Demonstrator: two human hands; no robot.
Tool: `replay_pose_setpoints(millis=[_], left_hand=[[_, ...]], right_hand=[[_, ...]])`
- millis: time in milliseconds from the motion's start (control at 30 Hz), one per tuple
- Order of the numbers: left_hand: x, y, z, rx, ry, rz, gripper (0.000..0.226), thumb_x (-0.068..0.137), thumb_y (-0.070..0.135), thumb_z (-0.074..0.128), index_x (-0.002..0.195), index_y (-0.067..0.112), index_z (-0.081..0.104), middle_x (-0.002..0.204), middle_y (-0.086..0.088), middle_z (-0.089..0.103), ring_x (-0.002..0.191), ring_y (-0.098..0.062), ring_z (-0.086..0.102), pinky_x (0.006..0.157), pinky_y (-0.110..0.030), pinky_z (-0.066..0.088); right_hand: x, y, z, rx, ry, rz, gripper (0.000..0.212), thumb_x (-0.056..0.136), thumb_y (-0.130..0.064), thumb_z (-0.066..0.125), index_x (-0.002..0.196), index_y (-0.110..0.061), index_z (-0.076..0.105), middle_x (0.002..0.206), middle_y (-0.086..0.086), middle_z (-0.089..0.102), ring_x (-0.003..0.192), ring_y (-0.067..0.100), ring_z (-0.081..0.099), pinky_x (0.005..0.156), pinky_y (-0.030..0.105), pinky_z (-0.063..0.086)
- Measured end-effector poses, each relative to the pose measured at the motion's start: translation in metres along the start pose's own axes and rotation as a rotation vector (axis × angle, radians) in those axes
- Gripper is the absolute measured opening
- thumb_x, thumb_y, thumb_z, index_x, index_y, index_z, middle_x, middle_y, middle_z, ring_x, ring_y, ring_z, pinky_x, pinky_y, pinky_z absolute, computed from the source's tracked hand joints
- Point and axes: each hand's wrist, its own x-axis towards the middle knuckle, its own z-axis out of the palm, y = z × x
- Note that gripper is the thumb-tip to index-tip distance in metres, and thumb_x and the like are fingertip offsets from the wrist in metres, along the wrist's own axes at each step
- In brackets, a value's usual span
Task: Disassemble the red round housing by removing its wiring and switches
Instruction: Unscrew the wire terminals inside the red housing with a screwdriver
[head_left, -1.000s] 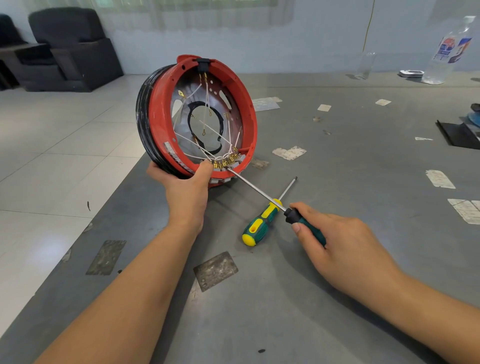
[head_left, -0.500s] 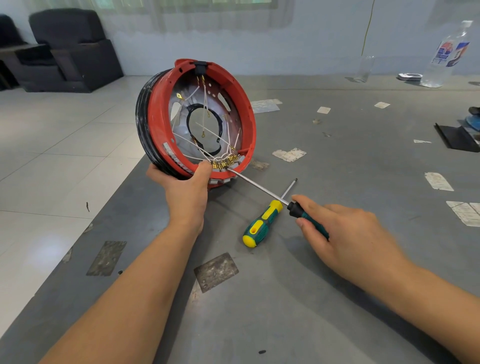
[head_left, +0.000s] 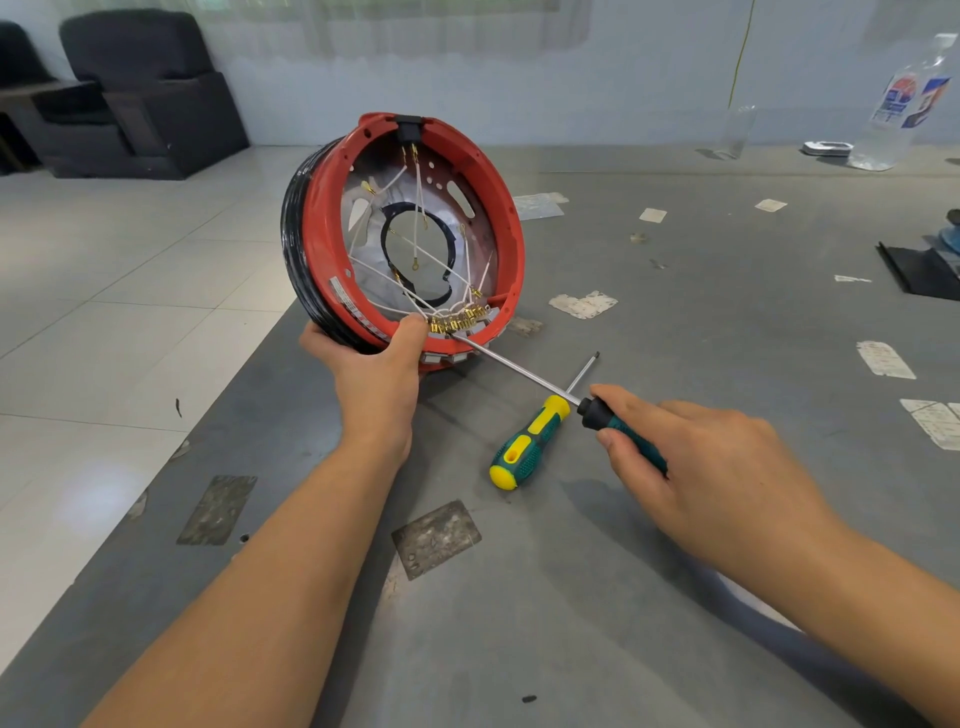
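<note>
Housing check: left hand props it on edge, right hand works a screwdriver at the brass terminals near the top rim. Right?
Not quite. The head view shows the screwdriver tip at the terminals near the bottom rim, beside the left hand. The right hand and the propped housing are as stated.

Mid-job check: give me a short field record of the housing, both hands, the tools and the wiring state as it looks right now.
housing: red round plastic housing with black outer band, tipped on its edge on the grey table
left hand: left hand grips the housing's lower rim, thumb inside
right hand: right hand holds the dark green-handled screwdriver
tool tip: at the row of brass terminals on the lower rim
wiring: white wires still attached inside
spare tool: yellow-and-green screwdriver lying on the table, untouched
</note>
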Motion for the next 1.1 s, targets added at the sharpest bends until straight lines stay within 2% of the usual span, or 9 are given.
replay_pose_setpoints(millis=[300, 367, 467, 667, 867, 1100], left_hand=[[-0.0002, -0.0006, 0.0013, -0.005, 0.009, 0.008, 0.080, 0.066, 0.034, 0.081, 0.130, 0.026, 0.034, 0.119, -0.010, 0.063, 0.103, -0.030, 0.073, 0.084, -0.052, 0.064], [0.0001, -0.0010, 0.0015, -0.002, 0.013, 0.004, 0.081, 0.066, 0.035, 0.082, 0.131, 0.027, 0.034, 0.119, -0.008, 0.063, 0.103, -0.028, 0.073, 0.085, -0.050, 0.064], [0.0004, -0.0014, 0.0014, -0.013, 0.009, 0.001, 0.080, 0.067, 0.035, 0.082, 0.130, 0.029, 0.034, 0.119, -0.006, 0.063, 0.104, -0.027, 0.073, 0.085, -0.050, 0.064], [0.0003, -0.0013, 0.0013, -0.018, 0.009, 0.002, 0.080, 0.067, 0.034, 0.081, 0.131, 0.028, 0.033, 0.118, -0.006, 0.063, 0.104, -0.027, 0.073, 0.085, -0.050, 0.064], [-0.0004, -0.0014, 0.0014, -0.027, 0.002, 0.011, 0.079, 0.069, 0.034, 0.082, 0.131, 0.030, 0.033, 0.118, -0.001, 0.061, 0.104, -0.025, 0.074, 0.084, -0.049, 0.064], [-0.0001, -0.0017, 0.0008, -0.003, 0.002, 0.018, 0.080, 0.067, 0.036, 0.082, 0.131, 0.031, 0.033, 0.118, -0.002, 0.061, 0.105, -0.024, 0.073, 0.084, -0.048, 0.064]], right_hand=[[-0.0048, -0.0049, -0.0034, 0.003, -0.006, 0.027, 0.033, 0.098, -0.047, 0.039, 0.123, -0.035, 0.056, 0.066, -0.005, 0.060, 0.056, 0.029, 0.060, 0.047, 0.036, 0.050], [-0.0054, -0.0061, -0.0040, -0.002, -0.004, 0.030, 0.032, 0.099, -0.048, 0.038, 0.123, -0.035, 0.055, 0.066, -0.005, 0.059, 0.055, 0.029, 0.060, 0.046, 0.036, 0.049], [-0.0045, -0.0061, -0.0044, -0.015, 0.012, 0.028, 0.041, 0.098, -0.048, 0.033, 0.122, -0.030, 0.062, 0.062, -0.004, 0.057, 0.052, 0.029, 0.058, 0.044, 0.033, 0.046], [-0.0037, -0.0049, -0.0043, -0.012, 0.026, 0.009, 0.042, 0.096, -0.042, 0.042, 0.121, -0.023, 0.070, 0.059, -0.003, 0.055, 0.049, 0.029, 0.056, 0.043, 0.031, 0.042], [-0.0052, -0.0046, -0.0022, 0.016, 0.038, 0.007, 0.046, 0.096, -0.044, 0.038, 0.124, -0.023, 0.069, 0.061, -0.002, 0.057, 0.050, 0.029, 0.057, 0.043, 0.032, 0.045], [-0.0065, -0.0058, 0.0001, -0.014, 0.031, 0.009, 0.035, 0.097, -0.040, 0.046, 0.121, -0.025, 0.065, 0.060, -0.002, 0.056, 0.047, 0.029, 0.055, 0.041, 0.031, 0.041]])
